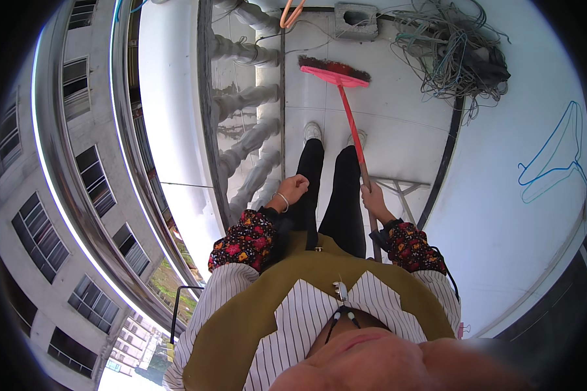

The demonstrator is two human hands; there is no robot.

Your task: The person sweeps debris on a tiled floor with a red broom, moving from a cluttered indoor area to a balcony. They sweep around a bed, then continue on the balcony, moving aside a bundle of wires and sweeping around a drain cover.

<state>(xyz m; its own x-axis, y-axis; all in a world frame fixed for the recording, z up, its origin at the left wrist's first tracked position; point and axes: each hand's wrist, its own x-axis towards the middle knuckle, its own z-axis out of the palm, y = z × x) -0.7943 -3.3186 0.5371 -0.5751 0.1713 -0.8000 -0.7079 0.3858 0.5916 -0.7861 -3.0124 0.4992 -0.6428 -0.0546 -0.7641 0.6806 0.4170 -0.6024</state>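
Note:
My right hand (pixel 375 202) grips the handle of a broom (pixel 351 119). The handle is wrapped in red on its lower length and looks brownish where I hold it. The broom's pink head (pixel 335 77), with dark bristles, rests on the pale tiled floor (pixel 303 110) beyond my shoes. My left hand (pixel 293 188) hangs in front of my left thigh with its fingers curled in, and no object shows in it. A bracelet circles the left wrist, and flowered sleeve covers (pixel 244 239) are on both forearms.
Stone balusters (pixel 249 97) under a white ledge (pixel 176 122) line the left side, with metal rails (pixel 54 122) outside. A hollow concrete block (pixel 356 22) and a heap of tangled wires (pixel 452 54) lie ahead. At right are a metal frame (pixel 401 188) and blue hangers (pixel 550 171).

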